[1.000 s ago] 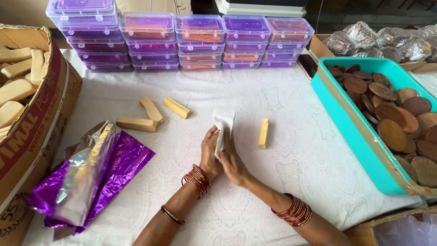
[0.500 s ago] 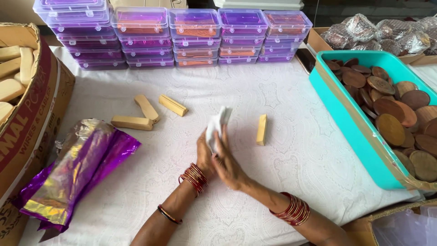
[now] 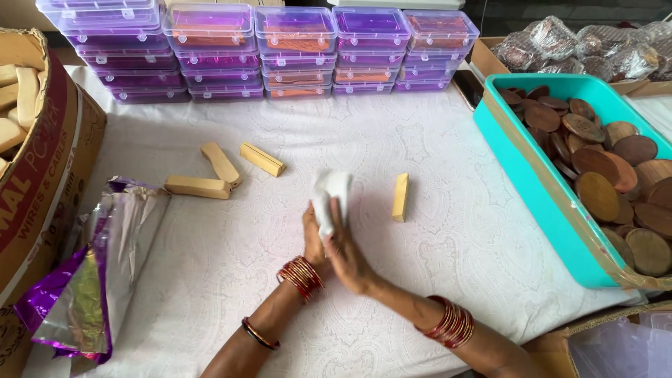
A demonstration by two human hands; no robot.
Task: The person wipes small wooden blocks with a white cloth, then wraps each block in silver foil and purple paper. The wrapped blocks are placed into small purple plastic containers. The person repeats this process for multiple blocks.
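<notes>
- The left hand (image 3: 313, 234) and the right hand (image 3: 348, 253) meet palm to palm over the middle of the table (image 3: 448, 245), both closed around a white wrapper (image 3: 330, 199).
- The right hand's fingers (image 3: 334, 224) lie curled across the lower part of the wrapper; the left hand presses it from the other side, thumb hidden.
- Red bangles (image 3: 301, 276) sit on the left wrist, with a darker one further up the forearm; more red bangles ring the right wrist.
- The white wrapper looks soft and crumpled, its top sticking up free above the fingertips; what it covers cannot be told.
- Just right of the wrapper a tan wooden block (image 3: 400, 197) lies on the table, apart from the hands.
- Left of the wrapper three more wooden blocks (image 3: 222, 168) lie loose; two touch, the third is near.
- Far left of the wrapper a purple and silver foil bag (image 3: 91, 280) lies flattened, beside a brown cardboard box (image 3: 49, 161) with red printing that holds pale wooden pieces.
- Beyond the wrapper, at the table's back edge, stand stacks of clear purple plastic boxes (image 3: 294, 49).
- Right of the wrapper a teal tray (image 3: 518, 168) holds round brown wooden discs (image 3: 602, 192); behind it lie clear-wrapped bundles (image 3: 574, 45).
</notes>
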